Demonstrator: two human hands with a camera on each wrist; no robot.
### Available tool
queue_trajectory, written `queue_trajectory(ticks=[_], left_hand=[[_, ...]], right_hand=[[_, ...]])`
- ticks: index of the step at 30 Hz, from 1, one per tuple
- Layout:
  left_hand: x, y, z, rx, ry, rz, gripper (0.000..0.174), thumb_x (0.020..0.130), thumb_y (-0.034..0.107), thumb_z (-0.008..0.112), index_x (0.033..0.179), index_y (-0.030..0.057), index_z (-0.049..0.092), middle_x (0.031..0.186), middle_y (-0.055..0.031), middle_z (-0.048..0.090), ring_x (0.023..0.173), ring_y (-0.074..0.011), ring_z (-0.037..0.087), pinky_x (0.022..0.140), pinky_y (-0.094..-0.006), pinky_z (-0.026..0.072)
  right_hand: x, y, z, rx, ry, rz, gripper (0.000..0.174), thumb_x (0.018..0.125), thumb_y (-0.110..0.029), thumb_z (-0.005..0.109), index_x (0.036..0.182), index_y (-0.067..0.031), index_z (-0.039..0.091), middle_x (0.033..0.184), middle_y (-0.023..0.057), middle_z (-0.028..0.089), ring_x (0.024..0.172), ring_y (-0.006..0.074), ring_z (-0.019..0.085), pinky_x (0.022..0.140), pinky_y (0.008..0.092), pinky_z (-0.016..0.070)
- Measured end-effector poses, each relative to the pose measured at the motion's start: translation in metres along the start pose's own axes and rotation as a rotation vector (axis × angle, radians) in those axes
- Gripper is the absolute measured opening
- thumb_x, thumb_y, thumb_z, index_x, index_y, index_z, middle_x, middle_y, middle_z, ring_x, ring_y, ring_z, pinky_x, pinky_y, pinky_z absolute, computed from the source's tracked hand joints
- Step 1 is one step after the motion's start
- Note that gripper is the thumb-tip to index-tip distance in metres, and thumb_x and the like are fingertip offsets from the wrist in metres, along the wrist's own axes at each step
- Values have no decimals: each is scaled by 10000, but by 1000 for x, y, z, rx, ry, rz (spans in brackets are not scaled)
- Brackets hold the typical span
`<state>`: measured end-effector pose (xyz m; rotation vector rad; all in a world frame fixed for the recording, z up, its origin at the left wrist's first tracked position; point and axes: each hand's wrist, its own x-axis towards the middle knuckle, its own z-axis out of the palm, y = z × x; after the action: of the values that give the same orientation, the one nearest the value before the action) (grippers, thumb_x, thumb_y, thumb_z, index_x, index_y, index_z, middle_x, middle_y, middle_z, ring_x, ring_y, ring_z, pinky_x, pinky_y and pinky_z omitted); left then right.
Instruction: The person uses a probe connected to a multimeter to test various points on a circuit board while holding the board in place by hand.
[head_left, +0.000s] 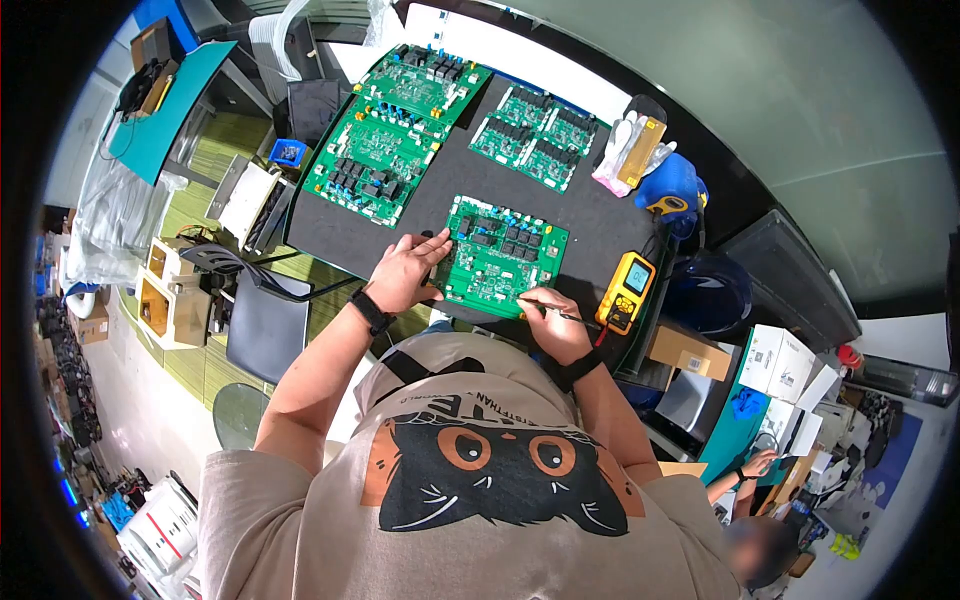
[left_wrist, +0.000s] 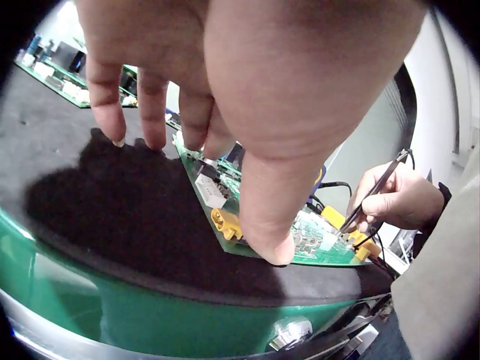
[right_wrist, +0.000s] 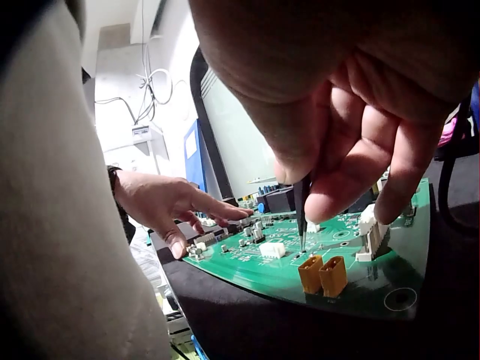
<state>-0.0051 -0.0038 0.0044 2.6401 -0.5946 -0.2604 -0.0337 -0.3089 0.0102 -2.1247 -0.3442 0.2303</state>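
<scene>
A green circuit board (head_left: pixel 495 275) lies on the dark mat in front of me. My left hand (head_left: pixel 405 270) rests at its left side. The fingers (right_wrist: pixel 217 208) reach over the components, and the thumb (left_wrist: pixel 266 232) lies at the near corner. At the near right part of the board, my right hand (head_left: pixel 555 325) pinches a slim black pointed tool (right_wrist: pixel 301 206) between thumb and fingers. Its tip points down at the board surface, close to two yellow connectors (right_wrist: pixel 322 276) and a white connector (right_wrist: pixel 272 250).
More boards lie on the mat: large ones (head_left: pixel 375 165) at the left and a panel of smaller ones (head_left: pixel 533 137) at the back. A yellow multimeter (head_left: pixel 627 292) is to the right, with gloves (head_left: pixel 620 150) and a blue object (head_left: pixel 672 190) behind. Another person's hand (head_left: pixel 760 463) shows lower right.
</scene>
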Motion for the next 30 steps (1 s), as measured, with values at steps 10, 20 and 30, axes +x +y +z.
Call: queue_trajectory(ticks=[10,20,30], left_hand=[[1,2,-3,-7,0,-3,945,598,220,902,1459,120,526,1586,32,434,1246,-268,512,994,-439,482],[0,6,-7,-46,-5,-21,955,583,183,896,1459,107,526,1584,8,438,1244,-297,522,1039,-438,461],[0,9,-5,-10,6,-34,950,584,199,893,1458,112,531,1582,16,441,1224,-286,527,1054,-407,456]], right_hand=[[-1,-3,-1,63,1,3,92,933,-88,647,981,-10,656,907,148,675,866,296,676,783,360,524],[-2,-1,-2,114,-20,26,81,928,-76,649,983,-16,650,910,140,669,883,289,672,803,351,517],[-1,2,-3,108,-29,-56,85,915,-65,641,983,-14,646,912,143,661,884,309,657,804,376,516]])
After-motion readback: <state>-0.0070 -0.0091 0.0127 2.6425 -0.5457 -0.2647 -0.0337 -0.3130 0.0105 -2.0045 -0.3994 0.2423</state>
